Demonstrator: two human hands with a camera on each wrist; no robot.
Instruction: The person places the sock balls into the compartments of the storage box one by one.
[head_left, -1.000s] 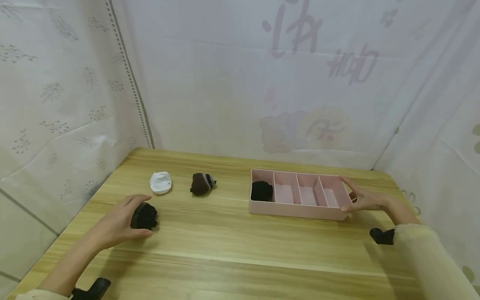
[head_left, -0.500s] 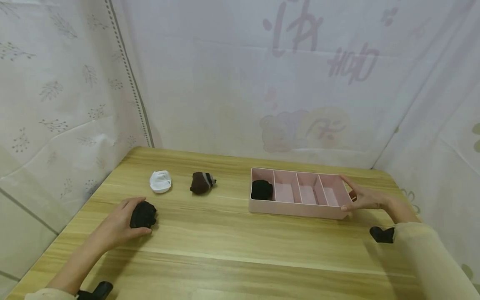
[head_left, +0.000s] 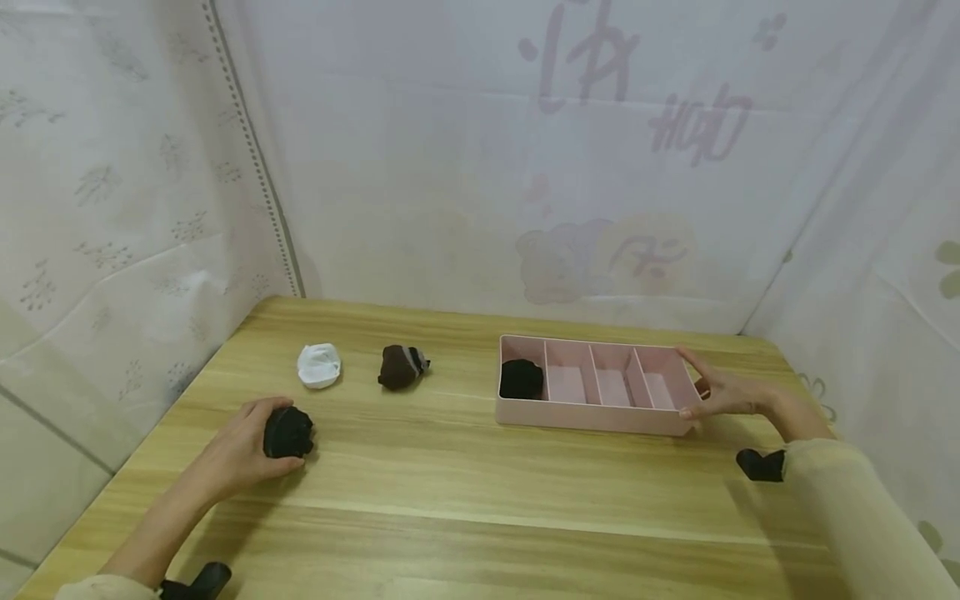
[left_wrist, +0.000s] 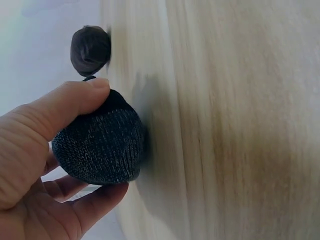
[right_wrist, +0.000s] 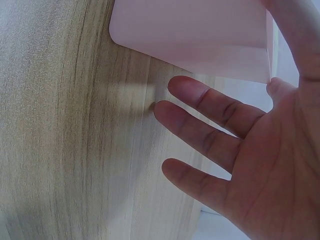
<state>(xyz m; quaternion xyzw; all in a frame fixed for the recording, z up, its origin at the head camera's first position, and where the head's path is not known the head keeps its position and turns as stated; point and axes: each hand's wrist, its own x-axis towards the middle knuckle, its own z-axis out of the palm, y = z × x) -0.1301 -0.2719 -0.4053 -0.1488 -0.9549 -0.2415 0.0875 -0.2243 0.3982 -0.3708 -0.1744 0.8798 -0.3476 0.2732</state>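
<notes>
In the head view my left hand [head_left: 243, 446] pinches a balled-up black sock [head_left: 288, 432] between thumb and fingers, low over the table's left side. The left wrist view shows the ribbed knit of this sock [left_wrist: 100, 145]; whether it touches the wood I cannot tell. At the right, my right hand [head_left: 731, 395] holds the end of a pink divided box [head_left: 592, 417] between thumb and index finger. Its other fingers [right_wrist: 200, 135] stretch out below, off the box. Another black sock ball [head_left: 521, 380] lies in the box's leftmost compartment; the other compartments hold nothing.
A white sock ball [head_left: 319, 366] and a brown one with grey and black bands [head_left: 401, 367] lie on the wooden table [head_left: 465, 483] behind my left hand. Patterned cloth curtains [head_left: 420, 192] enclose the table at the back and sides.
My left forearm has shifted slightly right, and the held black sock has turned a little in the fingers. The right hand keeps its hold on the box.
</notes>
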